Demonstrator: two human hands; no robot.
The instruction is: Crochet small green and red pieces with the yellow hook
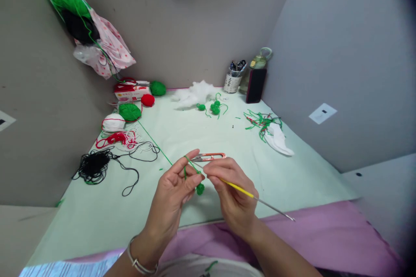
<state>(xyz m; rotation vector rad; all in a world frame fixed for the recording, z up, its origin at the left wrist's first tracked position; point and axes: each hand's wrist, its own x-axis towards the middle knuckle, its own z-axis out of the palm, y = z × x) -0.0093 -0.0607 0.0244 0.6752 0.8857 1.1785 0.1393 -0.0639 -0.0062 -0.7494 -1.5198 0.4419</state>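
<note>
My left hand [173, 190] pinches a small green crocheted piece [200, 188], with green yarn [156, 143] looped over its forefinger and running off to the back left. My right hand [232, 194] grips a crochet hook [256, 199] with a yellow handle; its metal tip meets the green piece between my fingers. Both hands hover above the pale green table cover [227, 147], near its front edge. Orange thread snips [209, 156] lie on the table just behind my fingers.
Black yarn tangle [94, 166], red and white yarn [118, 137] and green yarn balls [130, 111] lie at the left. White stuffing [196, 93], small green crocheted balls [214, 107], a pen cup [232, 80], a dark phone [255, 85] and yarn scraps on white cloth [276, 136] are behind and to the right.
</note>
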